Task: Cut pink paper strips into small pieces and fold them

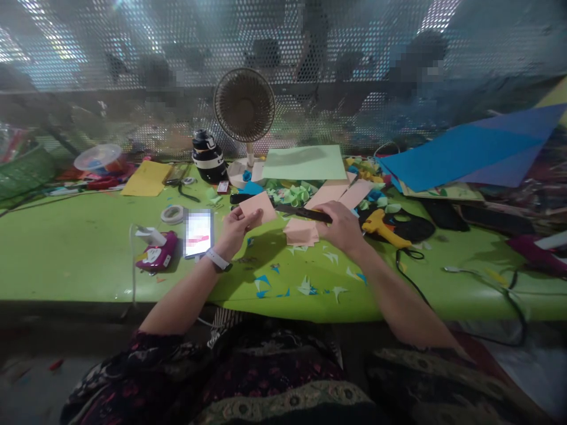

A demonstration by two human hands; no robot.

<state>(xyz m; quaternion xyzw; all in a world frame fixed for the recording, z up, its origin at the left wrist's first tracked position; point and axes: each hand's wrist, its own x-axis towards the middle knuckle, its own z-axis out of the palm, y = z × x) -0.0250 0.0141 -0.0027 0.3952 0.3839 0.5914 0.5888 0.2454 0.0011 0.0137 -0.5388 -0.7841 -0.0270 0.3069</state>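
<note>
Between the thumb and fingers of my left hand (239, 227) is a small peach paper square (260, 209), tilted up over the table. My right hand (343, 230) is closed around black-handled scissors (305, 212); their blades point left toward the square, and my fingers hide part of the handles. Just below the scissors lies a small stack of peach paper pieces (301, 233), close to my right fingers. Longer peach paper strips (336, 190) rest behind my right hand. Green and blue triangular scraps (305, 286) are scattered on the near side of the table.
A lit phone (198, 233), tape roll (172, 214) and purple box (157, 254) sit left on the green table (88, 254). A fan (244, 106) and black bottle (208, 156) stand behind. On the right are a yellow glue gun (384, 229), its cord and blue sheets (460, 153).
</note>
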